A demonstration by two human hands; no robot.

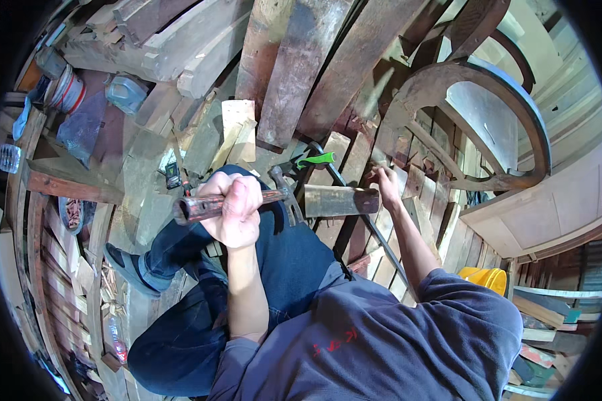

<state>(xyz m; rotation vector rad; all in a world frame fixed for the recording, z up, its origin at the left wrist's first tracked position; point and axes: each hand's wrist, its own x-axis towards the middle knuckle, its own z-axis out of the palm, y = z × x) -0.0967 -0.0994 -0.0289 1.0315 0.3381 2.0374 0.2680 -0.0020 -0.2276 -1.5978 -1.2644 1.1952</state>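
Note:
My left hand point(235, 206) is wrapped round the wooden handle of a claw hammer point(274, 196), whose metal head point(287, 194) hangs above my knee. At the right, my right hand point(384, 182) is closed, with its fingers curled by the end of a short wooden block point(339, 201); whatever they grip is too small or hidden to make out. Under the block's right end passes a long dark metal bar point(381, 242). Just beyond the block lies a tool with a bright green handle point(316, 160).
Thick planks point(301, 73) lean at the back. A curved wooden frame point(475, 120) stands far right, with a yellow bucket point(485, 279) nearer. On the left are a plastic jug point(126, 93), a white bucket point(68, 90) and a black tape measure point(172, 175). Wood scraps litter the floor.

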